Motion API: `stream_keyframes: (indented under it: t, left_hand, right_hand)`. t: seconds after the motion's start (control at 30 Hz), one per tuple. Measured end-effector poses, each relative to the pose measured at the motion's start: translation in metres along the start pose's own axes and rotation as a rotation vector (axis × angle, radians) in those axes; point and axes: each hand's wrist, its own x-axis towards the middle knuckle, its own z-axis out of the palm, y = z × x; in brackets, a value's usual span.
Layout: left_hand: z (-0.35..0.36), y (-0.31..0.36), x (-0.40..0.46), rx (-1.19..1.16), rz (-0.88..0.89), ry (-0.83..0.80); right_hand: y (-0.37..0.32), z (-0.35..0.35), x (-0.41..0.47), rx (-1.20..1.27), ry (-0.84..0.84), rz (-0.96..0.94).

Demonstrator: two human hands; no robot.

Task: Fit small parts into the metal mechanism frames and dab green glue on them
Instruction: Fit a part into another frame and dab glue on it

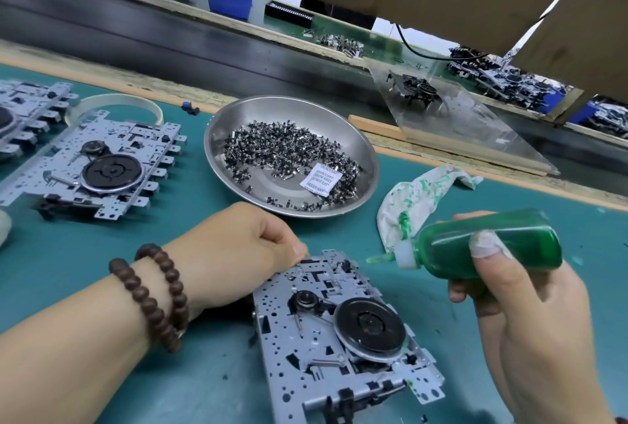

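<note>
A metal mechanism frame [316,332] with a black flywheel lies on the green mat in front of me. My left hand [238,253], beaded bracelets on its wrist, grips the frame's far left corner with curled fingers. My right hand [520,294] holds a green glue bottle [486,247] on its side, its white-collared nozzle pointing left just above the frame's far edge. A steel dish [365,155] behind the frame holds several small dark parts [289,151] and a desiccant packet.
Another mechanism frame [98,162] lies at the left, with a further one [20,111] at the far left edge. A glue-stained white rag [418,199] sits right of the dish. A clear plastic sheet [458,124] leans at the back right by a conveyor.
</note>
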Motion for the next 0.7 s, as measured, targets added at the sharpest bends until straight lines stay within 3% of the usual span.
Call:
stream_keyframes:
  t: [0.7]
  left_hand:
    - [0.0003, -0.0011, 0.0027, -0.025, 0.003, 0.007]
  right_hand:
    - [0.006, 0.0001, -0.0012, -0.079, 0.014, -0.081]
